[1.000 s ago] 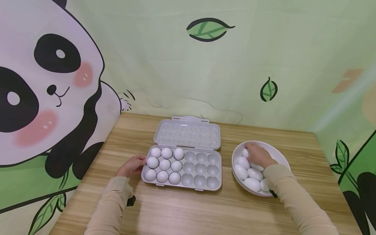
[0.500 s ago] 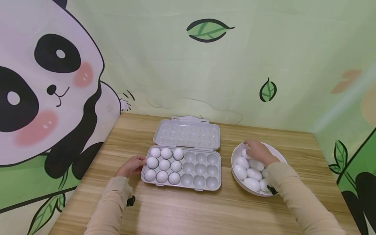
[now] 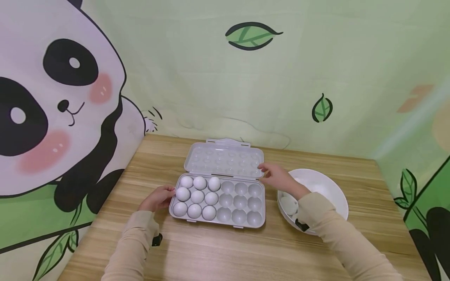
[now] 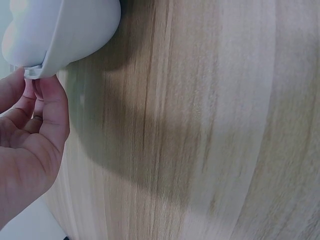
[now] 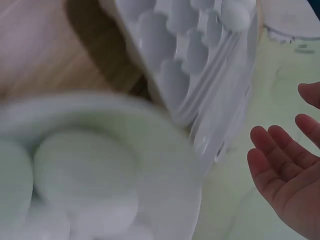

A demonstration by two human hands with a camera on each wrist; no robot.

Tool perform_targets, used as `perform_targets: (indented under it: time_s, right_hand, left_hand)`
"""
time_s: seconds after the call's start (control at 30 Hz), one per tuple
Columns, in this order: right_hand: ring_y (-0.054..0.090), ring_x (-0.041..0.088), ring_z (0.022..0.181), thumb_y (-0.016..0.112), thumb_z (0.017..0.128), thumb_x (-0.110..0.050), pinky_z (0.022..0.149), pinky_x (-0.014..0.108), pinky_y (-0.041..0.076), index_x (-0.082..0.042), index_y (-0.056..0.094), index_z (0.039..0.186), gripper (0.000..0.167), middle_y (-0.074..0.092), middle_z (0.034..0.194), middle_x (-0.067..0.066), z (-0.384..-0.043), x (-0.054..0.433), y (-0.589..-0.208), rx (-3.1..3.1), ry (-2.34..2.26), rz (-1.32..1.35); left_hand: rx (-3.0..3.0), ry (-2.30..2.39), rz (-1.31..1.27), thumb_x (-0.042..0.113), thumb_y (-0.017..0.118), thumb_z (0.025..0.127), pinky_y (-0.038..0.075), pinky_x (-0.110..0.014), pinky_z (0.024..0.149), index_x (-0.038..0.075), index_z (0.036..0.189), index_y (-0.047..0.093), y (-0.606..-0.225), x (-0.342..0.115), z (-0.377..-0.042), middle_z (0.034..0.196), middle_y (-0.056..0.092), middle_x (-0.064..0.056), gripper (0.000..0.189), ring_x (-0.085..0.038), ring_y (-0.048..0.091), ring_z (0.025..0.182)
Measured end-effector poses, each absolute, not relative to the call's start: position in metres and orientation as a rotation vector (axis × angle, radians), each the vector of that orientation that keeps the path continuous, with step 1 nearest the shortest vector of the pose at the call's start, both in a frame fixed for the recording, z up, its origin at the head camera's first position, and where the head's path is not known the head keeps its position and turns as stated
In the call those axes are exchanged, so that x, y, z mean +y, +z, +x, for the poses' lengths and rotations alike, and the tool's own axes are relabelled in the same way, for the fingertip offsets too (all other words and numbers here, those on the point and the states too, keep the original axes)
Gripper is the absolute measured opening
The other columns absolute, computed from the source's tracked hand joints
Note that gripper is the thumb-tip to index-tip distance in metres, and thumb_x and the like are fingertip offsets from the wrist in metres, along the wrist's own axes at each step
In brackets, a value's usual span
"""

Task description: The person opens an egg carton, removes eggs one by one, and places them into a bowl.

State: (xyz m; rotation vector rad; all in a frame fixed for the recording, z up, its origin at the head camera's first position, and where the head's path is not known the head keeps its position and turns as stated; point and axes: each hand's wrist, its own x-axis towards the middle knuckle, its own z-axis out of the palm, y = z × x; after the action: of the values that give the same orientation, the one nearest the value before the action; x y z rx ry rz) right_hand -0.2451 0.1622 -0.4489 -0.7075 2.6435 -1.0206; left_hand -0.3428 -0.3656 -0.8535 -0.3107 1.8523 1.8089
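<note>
A grey plastic egg box (image 3: 233, 223) lies open on the table, its dimpled lid (image 3: 225, 159) folded back toward the wall. White eggs (image 3: 197, 197) fill the cups of its left half; the right-half cups are bare. At the box's left end my left hand (image 3: 159, 198) pinches the rim between thumb and fingers, plainer in the left wrist view. My right hand (image 3: 279, 179) hovers by the box's back right corner, near the hinge. In the right wrist view its fingers (image 5: 270, 160) are spread and slightly bent, with nothing visible between them.
To the right of the box stands a white bowl (image 3: 336, 195) with several eggs (image 3: 289, 205) in it, partly hidden by my right forearm. The wooden table (image 3: 211, 249) meets a panda-printed cloth backdrop (image 3: 190, 78) behind and at the sides.
My right hand has left the bowl and moved left to the box's back right corner. The left hand keeps its grip on the box's end.
</note>
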Motion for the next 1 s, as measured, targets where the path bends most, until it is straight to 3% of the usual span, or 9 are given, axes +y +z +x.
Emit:
perform_targets:
  time_s: [0.17,0.4,0.57,0.7,0.87,1.0]
  right_hand:
    - [0.060,0.027,0.084,0.062,0.077,-0.011,0.071,0.029,0.049,0.001,0.051,0.112,0.038,0.055,0.106,0.025,-0.233,0.129,-0.457,2.508,-1.050,-0.824]
    - [0.061,0.027,0.083,0.064,0.075,-0.013,0.070,0.021,0.047,0.001,0.053,0.111,0.040,0.058,0.101,0.023,-0.215,0.091,-0.479,2.370,-0.997,-0.934]
    - [0.060,0.025,0.083,0.065,0.076,-0.015,0.070,0.024,0.047,-0.001,0.053,0.113,0.041,0.058,0.102,0.020,-0.205,0.069,-0.491,2.326,-0.964,-0.944]
    - [0.059,0.021,0.085,0.064,0.075,-0.020,0.071,0.025,0.046,-0.006,0.054,0.114,0.043,0.059,0.105,0.014,-0.200,0.056,-0.500,2.372,-0.876,-0.899]
    - [0.056,0.018,0.089,0.066,0.071,-0.028,0.072,0.026,0.044,-0.010,0.056,0.112,0.046,0.061,0.100,0.008,-0.193,0.042,-0.508,2.492,-0.751,-0.904]
    - [0.053,0.012,0.078,0.067,0.069,-0.034,0.064,0.022,0.042,-0.014,0.060,0.106,0.043,0.062,0.088,0.000,-0.188,0.029,-0.513,2.609,-0.629,-0.940]
  left_hand:
    - [1.856,1.827,-0.215,0.025,0.059,0.084,0.050,-0.039,0.071,0.008,0.104,0.051,-0.757,-0.330,-0.300,0.092,0.059,-0.007,0.027,-0.019,0.060,0.082]
    - [1.863,1.825,-0.232,0.026,0.060,0.083,0.050,-0.038,0.070,0.007,0.104,0.050,-0.750,-0.324,-0.297,0.090,0.059,-0.005,0.030,-0.017,0.059,0.081]
    - [1.882,1.863,-0.221,0.021,0.056,0.086,0.049,-0.037,0.067,0.004,0.106,0.047,-0.706,-0.307,-0.274,0.086,0.054,-0.006,0.027,-0.016,0.055,0.076]
    - [1.879,1.845,-0.223,0.023,0.058,0.085,0.050,-0.038,0.068,0.006,0.105,0.048,-0.741,-0.319,-0.289,0.088,0.056,-0.007,0.028,-0.017,0.057,0.078]
    - [1.867,1.816,-0.291,0.033,0.066,0.076,0.050,-0.040,0.070,0.009,0.109,0.047,-0.821,-0.351,-0.326,0.096,0.058,-0.008,0.045,-0.021,0.060,0.084]
    - [1.855,1.809,-0.350,0.036,0.070,0.071,0.050,-0.043,0.072,0.009,0.113,0.046,-0.852,-0.363,-0.340,0.103,0.057,-0.012,0.055,-0.024,0.059,0.089]
